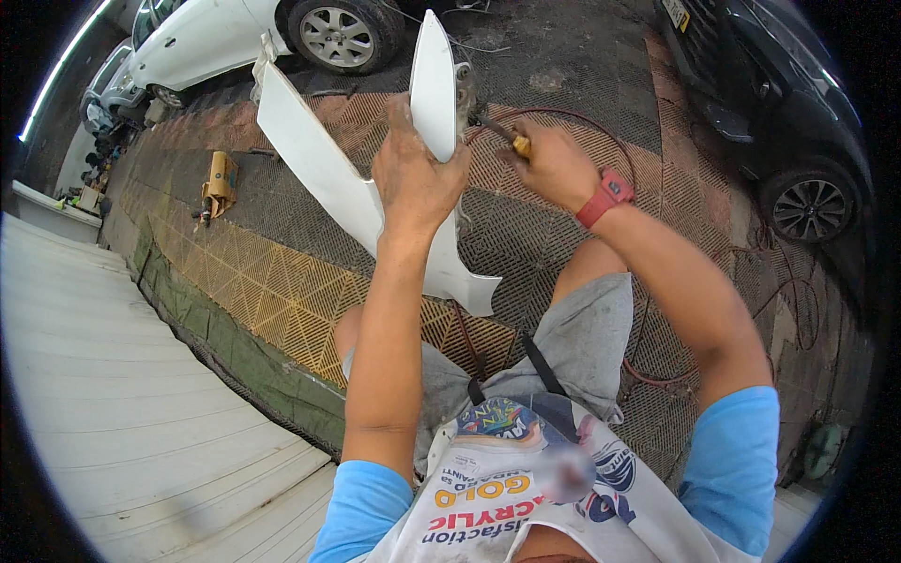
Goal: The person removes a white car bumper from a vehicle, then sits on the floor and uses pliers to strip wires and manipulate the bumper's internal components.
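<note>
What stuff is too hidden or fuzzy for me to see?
All in the head view:
Yellow tool handle: partly covered by the right hand.
White panel: partly covered by the left hand.
White car: top cut off by the upper edge.
Shirt: one patch blurred.

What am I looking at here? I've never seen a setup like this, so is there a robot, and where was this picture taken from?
There is no robot here, just a person working with two bare hands. The single picture comes from a wide camera worn on the person's head, looking down, so straight edges look bent near the rim.

The left hand grips a pointed white piece. The right hand holds a tool with a yellow handle. A long white panel slants beside the left hand; I can't tell whether the two white parts are joined.

Below are patterned floor mats, with a thin reddish hose looping across them. A white car and a dark car stand beyond.
</note>
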`<control>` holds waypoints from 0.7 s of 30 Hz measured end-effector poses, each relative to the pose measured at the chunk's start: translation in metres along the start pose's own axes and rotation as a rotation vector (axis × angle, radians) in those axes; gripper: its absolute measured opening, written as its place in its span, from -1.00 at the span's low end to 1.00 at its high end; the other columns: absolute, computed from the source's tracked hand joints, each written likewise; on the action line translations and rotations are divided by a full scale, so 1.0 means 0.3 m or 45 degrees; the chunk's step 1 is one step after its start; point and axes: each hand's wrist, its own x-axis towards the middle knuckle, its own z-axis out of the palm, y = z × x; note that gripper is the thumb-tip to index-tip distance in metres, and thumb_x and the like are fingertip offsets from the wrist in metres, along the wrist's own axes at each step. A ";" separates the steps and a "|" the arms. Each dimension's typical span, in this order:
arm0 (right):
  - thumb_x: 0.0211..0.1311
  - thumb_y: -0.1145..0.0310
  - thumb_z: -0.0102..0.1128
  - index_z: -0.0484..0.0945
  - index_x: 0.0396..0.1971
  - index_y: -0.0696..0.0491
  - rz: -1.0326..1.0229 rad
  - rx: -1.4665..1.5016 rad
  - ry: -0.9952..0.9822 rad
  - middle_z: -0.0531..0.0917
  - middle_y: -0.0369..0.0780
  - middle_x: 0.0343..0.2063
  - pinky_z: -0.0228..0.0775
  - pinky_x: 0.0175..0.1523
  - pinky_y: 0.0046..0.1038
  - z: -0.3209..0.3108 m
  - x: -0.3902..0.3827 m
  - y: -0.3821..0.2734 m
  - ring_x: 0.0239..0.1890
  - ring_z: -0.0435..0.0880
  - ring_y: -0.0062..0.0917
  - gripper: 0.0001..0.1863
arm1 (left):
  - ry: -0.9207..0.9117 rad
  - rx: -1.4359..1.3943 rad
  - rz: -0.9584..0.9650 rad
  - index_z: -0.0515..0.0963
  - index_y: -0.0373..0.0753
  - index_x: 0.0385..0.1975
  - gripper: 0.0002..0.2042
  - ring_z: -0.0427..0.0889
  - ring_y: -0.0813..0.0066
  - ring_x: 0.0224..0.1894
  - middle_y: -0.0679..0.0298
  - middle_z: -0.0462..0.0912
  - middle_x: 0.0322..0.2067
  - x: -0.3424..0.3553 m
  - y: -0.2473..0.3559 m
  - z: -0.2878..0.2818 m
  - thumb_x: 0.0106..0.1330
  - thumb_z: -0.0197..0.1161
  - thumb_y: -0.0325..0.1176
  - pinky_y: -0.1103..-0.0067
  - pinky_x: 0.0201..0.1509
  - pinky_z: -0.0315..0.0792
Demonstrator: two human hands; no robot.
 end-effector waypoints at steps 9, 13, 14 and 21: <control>0.31 0.22 0.36 0.56 -0.38 0.23 0.214 0.444 -0.238 0.61 0.03 -0.55 0.45 -0.27 -0.16 -0.004 -0.095 -0.058 -0.46 0.62 -0.13 -0.66 | -0.126 -0.209 -0.081 0.26 -0.33 0.21 -0.31 0.69 -0.16 -0.06 -0.15 0.65 -0.10 -0.022 0.006 -0.030 0.11 0.47 -0.34 0.13 0.05 0.54; 0.32 0.27 0.33 0.54 -0.31 0.23 0.334 0.752 -0.199 0.64 -0.04 -0.49 0.44 -0.24 -0.24 0.076 -0.100 -0.100 -0.46 0.55 -0.27 -0.71 | 0.180 0.207 0.155 0.20 -0.36 0.34 -0.22 0.51 -0.11 0.21 -0.15 0.51 0.15 -0.065 0.026 -0.035 0.15 0.48 -0.34 0.10 0.34 0.31; 0.32 0.28 0.32 0.54 -0.29 0.23 0.339 0.835 -0.181 0.65 -0.04 -0.47 0.44 -0.22 -0.25 0.093 -0.106 -0.108 -0.44 0.57 -0.27 -0.72 | 0.151 0.164 0.088 0.19 -0.36 0.36 -0.21 0.47 -0.09 0.23 -0.13 0.49 0.17 -0.089 0.019 -0.027 0.15 0.48 -0.35 0.09 0.37 0.26; 0.37 0.29 0.27 0.56 -0.18 0.22 0.396 0.942 -0.108 0.66 -0.09 -0.42 0.46 -0.14 -0.27 0.148 -0.129 -0.119 -0.33 0.62 -0.35 -0.73 | 0.069 -0.003 -0.121 0.26 -0.38 0.34 -0.26 0.46 -0.12 0.23 -0.13 0.48 0.15 -0.134 0.004 -0.013 0.14 0.45 -0.41 0.10 0.32 0.30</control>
